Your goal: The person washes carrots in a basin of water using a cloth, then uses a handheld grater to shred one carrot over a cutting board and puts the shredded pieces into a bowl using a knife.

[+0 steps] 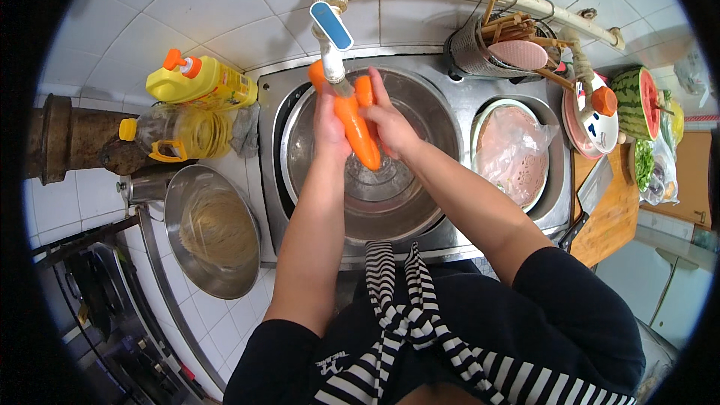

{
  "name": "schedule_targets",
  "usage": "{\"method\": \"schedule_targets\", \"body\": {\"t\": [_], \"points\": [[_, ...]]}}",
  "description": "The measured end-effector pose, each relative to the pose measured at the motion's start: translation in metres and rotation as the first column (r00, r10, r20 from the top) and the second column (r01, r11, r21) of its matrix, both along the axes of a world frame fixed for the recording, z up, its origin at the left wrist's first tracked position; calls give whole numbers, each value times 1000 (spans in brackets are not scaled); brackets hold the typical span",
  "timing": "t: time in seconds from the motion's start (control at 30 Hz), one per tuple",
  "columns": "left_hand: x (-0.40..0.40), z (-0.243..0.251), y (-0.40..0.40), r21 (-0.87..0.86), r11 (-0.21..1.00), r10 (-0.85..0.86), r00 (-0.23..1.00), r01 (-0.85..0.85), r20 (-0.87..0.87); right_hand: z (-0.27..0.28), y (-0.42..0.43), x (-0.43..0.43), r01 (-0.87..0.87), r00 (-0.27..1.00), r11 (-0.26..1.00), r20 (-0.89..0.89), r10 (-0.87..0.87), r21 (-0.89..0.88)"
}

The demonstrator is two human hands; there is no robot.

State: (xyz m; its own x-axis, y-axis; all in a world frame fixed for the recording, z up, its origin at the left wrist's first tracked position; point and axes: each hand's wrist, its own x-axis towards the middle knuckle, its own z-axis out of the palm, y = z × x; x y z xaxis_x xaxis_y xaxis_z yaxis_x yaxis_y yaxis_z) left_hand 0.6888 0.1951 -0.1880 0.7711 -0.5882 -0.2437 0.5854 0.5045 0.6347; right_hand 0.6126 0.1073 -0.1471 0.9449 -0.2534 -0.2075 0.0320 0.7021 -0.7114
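Note:
Both hands are over a round stainless steel basin (433, 118) set in the left sink bowl, below a white tap with a blue handle (332, 25). My left hand (331, 126) holds carrots from the left side, with an orange end (316, 74) showing above its fingers. A long wet carrot (358, 132) slants downward between the two palms. My right hand (391, 124) grips from the right, its fingers around another carrot end (364, 90). The tap's nozzle is directly above the carrots and hides part of them. Where the carrots overlap, their exact number is unclear.
A pink colander (526, 171) with a plastic bag sits in the smaller sink bowl. Right of it, a cleaver (595, 185) lies on a wooden board (613, 219). Left stand a dish-soap bottle (205, 84), an oil jug (191, 132) and a steel bowl (256, 225).

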Motion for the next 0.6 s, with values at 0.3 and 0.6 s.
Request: {"method": "schedule_targets", "body": {"t": [0.3, 0.6], "points": [[-17, 28, 20, 589, 808, -267, 906, 25, 328, -11, 6, 40, -105, 992, 988, -55, 112, 115], [-29, 46, 29, 921, 220, -712, 593, -321, 376, -42, -13, 65, -59, 940, 945, -302, 162, 323]]}}
